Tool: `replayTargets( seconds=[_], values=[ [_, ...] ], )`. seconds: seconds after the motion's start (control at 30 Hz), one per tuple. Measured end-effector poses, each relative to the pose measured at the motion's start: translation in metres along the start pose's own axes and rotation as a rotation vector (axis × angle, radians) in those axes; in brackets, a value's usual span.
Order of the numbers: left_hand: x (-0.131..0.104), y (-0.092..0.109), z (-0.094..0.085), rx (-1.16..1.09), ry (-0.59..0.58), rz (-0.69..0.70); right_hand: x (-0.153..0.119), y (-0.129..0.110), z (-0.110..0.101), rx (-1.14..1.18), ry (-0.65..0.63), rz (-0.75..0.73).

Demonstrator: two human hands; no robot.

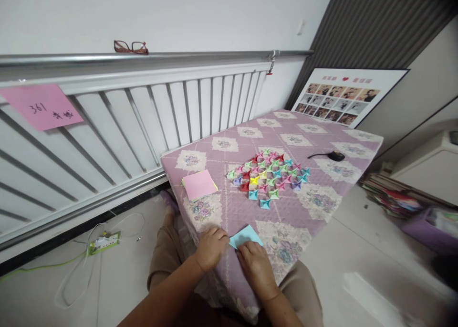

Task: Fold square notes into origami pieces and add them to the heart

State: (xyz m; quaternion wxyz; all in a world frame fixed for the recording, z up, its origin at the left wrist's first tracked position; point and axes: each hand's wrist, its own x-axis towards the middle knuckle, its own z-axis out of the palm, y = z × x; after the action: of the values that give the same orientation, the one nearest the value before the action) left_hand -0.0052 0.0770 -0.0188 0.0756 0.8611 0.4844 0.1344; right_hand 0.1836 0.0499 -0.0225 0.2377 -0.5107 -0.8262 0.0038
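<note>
A light blue sheet of origami paper (248, 233), folded to a roughly triangular shape, lies on the table near its front edge. At its left corner, the curled fingers of my left hand (212, 247) pinch the paper. My right hand (256, 266) presses on the lower edge with its fingers bent together, covering part of the sheet. Beyond them stand many small folded paper pieces (265, 174) in several colours, set out in a diamond-like cluster. A stack of square paper (199, 184), pink on top, rests at the left edge of the table.
The table wears a purple floral cloth (243, 207). A black device with a short cable (336, 155) lies at right. Left is a white radiator (157, 112) with a pink note (42, 106); glasses (130, 47) sit on the pipe above. A power strip (104, 242) is on the floor.
</note>
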Motion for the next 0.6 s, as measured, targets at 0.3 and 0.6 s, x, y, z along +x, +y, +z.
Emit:
replayTargets(
  seconds=[0.3, 0.6],
  values=[
    [0.015, 0.006, -0.070, -0.604, 0.532, -0.190, 0.034, -0.018, -0.028, 0.703, 0.004, 0.415],
    [-0.022, 0.015, -0.030, -0.418, 0.250, -0.181, 0.033, -0.007, 0.000, 0.822, 0.042, 0.704]
  ],
)
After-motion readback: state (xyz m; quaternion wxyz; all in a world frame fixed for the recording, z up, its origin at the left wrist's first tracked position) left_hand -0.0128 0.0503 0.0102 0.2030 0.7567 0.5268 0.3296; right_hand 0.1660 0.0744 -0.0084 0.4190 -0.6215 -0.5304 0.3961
